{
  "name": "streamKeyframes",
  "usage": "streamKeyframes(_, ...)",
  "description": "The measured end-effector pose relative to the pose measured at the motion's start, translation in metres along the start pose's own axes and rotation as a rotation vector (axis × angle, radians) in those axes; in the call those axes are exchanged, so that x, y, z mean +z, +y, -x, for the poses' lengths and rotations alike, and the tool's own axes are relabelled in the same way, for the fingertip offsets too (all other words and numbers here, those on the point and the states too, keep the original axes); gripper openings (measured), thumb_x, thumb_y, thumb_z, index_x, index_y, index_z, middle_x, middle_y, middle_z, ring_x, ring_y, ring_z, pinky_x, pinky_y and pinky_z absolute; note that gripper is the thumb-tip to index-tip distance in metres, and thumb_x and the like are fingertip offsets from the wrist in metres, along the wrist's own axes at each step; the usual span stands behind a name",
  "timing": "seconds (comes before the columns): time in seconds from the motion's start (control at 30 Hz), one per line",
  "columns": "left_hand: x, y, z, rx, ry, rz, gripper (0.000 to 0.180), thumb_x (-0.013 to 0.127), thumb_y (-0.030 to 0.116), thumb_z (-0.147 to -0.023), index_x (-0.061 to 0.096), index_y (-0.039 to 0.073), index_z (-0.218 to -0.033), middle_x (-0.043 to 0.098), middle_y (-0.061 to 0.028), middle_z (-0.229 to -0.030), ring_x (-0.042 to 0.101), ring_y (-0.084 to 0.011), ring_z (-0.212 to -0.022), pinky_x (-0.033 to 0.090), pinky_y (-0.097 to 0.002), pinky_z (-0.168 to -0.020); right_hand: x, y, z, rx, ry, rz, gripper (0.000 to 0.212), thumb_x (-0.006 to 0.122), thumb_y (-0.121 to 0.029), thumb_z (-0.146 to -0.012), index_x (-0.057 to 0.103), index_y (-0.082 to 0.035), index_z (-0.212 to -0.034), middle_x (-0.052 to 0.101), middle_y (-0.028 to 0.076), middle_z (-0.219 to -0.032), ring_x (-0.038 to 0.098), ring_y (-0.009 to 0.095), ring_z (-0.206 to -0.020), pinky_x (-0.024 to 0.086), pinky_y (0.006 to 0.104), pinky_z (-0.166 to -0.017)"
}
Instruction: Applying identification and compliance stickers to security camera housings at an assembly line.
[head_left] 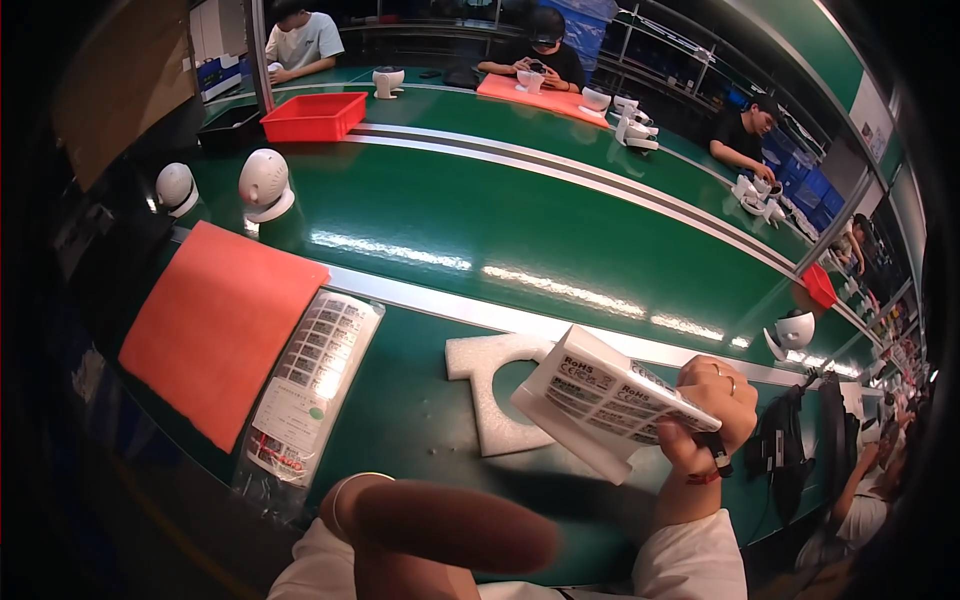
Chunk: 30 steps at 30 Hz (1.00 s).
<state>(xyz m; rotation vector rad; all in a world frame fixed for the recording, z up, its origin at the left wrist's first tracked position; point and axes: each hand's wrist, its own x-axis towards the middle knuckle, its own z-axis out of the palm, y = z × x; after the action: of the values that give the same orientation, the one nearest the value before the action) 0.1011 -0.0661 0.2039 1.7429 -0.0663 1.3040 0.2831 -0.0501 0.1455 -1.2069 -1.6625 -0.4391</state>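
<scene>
My right hand (pixel 717 408) is closed around the right end of a folded sheet of printed labels (pixel 608 394), with the thumb on its face. White backing paper (pixel 572 432) bends down below the labels. My left hand (pixel 450 525) is close to the camera and blurred, and one long finger shape points right; whether it pinches anything is hidden. Partly under the label sheet lies a white foam piece (pixel 487 405) with a round cutout. A clear bag of label sheets (pixel 318 375) rests on the green table, left of the foam.
An orange mat (pixel 222 325) lies at the left. Two white rounded devices (pixel 264 182) stand beyond it, near a red bin (pixel 315 117). Dark cables or straps (pixel 785 440) sit right of my right hand, near another white device (pixel 793 330). Several people work across the green bench (pixel 480 215).
</scene>
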Motion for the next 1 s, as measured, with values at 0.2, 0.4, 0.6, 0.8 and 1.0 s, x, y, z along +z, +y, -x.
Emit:
streamKeyframes(0.2,-0.082,-0.020,-0.055,0.055,-0.072,0.069,0.024,0.072,0.003,-0.076,0.057,0.017,-0.065,0.064,0.0080,-0.073,0.059,-0.0074,-0.063,0.052,-0.0293,-0.066,-0.013,-0.002,0.005,0.023,0.019,0.040,0.018,0.074,-0.019,-0.064,0.065,-0.004,-0.065,0.044,0.002,-0.050,0.040,0.017,-0.042,0.031,0.0286,-0.043)
streamKeyframes(0.4,-0.087,-0.020,-0.045,0.087,-0.122,0.137,0.024,0.072,0.004,-0.078,0.057,0.017,-0.065,0.064,0.0088,-0.073,0.060,-0.0067,-0.063,0.052,-0.0296,-0.066,-0.016,-0.007,0.005,0.044,-0.022,0.035,0.019,0.074,-0.019,-0.063,0.064,-0.003,-0.065,0.044,0.002,-0.050,0.041,0.018,-0.043,0.032,0.0288,-0.043)
streamKeyframes(0.6,-0.069,-0.046,-0.035,0.287,0.032,0.374,0.006,0.063,0.005,-0.068,0.067,0.005,-0.063,0.065,-0.0055,-0.068,0.061,-0.0164,-0.059,0.047,-0.0284,-0.055,-0.001,0.000,0.006,0.035,0.045,-0.039,0.027,0.074,-0.025,-0.067,0.062,0.000,-0.063,0.047,0.003,-0.050,0.042,0.018,-0.041,0.036,0.0293,-0.044)
streamKeyframes(0.8,-0.083,-0.027,-0.042,0.084,-0.089,0.409,0.012,0.063,0.008,-0.071,0.064,0.004,-0.059,0.062,-0.0056,-0.064,0.060,-0.0162,-0.054,0.047,-0.0265,-0.051,-0.003,-0.003,0.005,0.066,0.025,-0.121,0.032,0.074,-0.028,-0.069,0.061,0.000,-0.062,0.046,0.004,-0.048,0.044,0.018,-0.041,0.040,0.0290,-0.046)
streamKeyframes(1.0,-0.061,0.012,-0.032,-0.280,0.158,-0.155,0.022,0.066,-0.005,-0.067,0.057,0.008,-0.051,0.060,-0.0054,-0.059,0.058,-0.0156,-0.051,0.047,-0.0247,-0.052,-0.001,-0.003,0.011,0.166,0.018,-0.339,0.034,0.075,-0.026,-0.071,0.058,0.001,-0.060,0.048,0.005,-0.050,0.045,0.020,-0.042,0.041,0.0301,-0.046)
